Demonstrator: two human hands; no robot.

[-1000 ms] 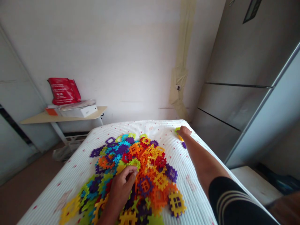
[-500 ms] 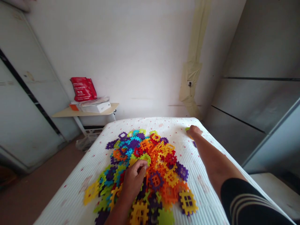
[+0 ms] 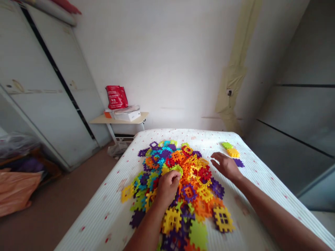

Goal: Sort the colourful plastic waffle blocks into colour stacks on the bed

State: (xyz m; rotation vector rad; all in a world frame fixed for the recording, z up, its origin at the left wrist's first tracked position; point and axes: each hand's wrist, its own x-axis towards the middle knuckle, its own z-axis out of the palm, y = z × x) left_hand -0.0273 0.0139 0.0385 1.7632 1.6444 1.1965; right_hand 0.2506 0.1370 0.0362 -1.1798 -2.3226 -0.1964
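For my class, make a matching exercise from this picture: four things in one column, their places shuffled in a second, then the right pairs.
Things
1. red plastic bag
2. left hand
3. right hand
4. loose green, yellow and purple plastic tiles

Places
A. spread open at the right edge of the colourful tile pile
B. on the beige side table by the wall
C. far right on the white mattress, apart from the pile
D. curled on the pile, pinching a lime-green tile

Pairs: 1-B, 2-D, 3-A, 4-C
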